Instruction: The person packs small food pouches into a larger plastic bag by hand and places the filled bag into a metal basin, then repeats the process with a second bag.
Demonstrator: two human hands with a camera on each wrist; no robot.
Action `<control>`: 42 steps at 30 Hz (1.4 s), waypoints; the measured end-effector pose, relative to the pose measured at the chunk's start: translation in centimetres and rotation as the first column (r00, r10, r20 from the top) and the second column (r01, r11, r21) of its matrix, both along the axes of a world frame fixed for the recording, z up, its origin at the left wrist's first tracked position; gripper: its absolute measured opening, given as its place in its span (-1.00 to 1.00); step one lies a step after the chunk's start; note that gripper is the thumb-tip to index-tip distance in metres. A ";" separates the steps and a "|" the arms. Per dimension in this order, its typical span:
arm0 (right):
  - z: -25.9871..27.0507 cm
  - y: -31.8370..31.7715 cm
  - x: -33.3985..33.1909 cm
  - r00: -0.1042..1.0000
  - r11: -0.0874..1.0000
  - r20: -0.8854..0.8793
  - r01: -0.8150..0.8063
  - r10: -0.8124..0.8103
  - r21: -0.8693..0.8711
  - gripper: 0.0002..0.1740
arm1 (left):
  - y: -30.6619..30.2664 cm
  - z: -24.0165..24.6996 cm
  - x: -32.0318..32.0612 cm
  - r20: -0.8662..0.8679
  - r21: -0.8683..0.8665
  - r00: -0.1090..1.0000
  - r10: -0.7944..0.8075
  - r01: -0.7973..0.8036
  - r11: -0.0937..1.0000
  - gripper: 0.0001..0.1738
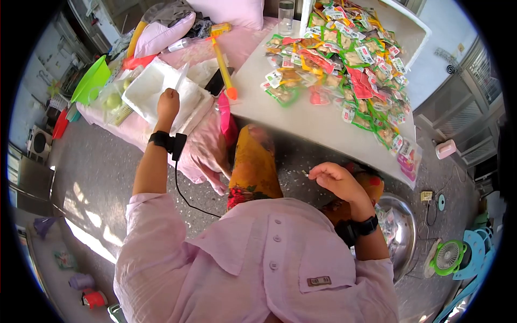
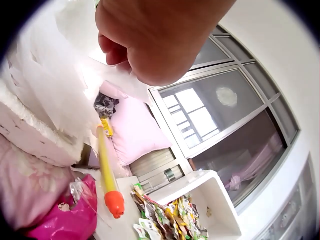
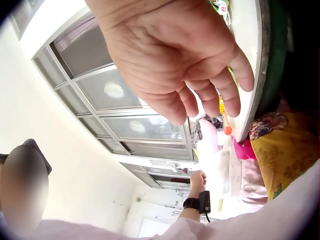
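My left hand [image 1: 168, 107] pinches a thin, translucent white plastic sheet [image 1: 180, 78] above a white foam box [image 1: 141, 86] on the bed. In the left wrist view the sheet [image 2: 55, 75] hangs in folds from the curled fingers, beside the box's thick wall [image 2: 37, 132]. My right hand [image 1: 340, 182] hovers near the table's front edge, holding nothing. The right wrist view shows its palm [image 3: 172, 55] with the fingers loosely extended. Many small packaged snack packets [image 1: 344, 59] are heaped on the white table [image 1: 253, 91], spilling from a tipped foam box [image 1: 417, 32].
A yellow tube with an orange end [image 1: 223, 67] lies beside a black phone [image 1: 218, 82]. A pink plastic bag [image 1: 225, 116] hangs at the bed's edge. A steel basin [image 1: 405, 237] stands on the floor at right, near a green fan [image 1: 448, 257]. A clear jar [image 1: 286, 19] stands behind the packets.
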State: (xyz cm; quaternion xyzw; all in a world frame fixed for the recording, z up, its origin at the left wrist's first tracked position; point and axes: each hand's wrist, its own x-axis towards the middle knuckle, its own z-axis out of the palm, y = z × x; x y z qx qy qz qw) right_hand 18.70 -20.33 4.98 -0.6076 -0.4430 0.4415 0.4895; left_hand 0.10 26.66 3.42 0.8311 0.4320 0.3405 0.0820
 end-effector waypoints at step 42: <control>-7.7 8.9 -0.4 0.866 0.921 0.324 0.328 -0.382 0.210 -0.79 | -27.5 -5.9 9.5 0.525 -0.618 0.691 -0.497 0.711 0.335 -0.83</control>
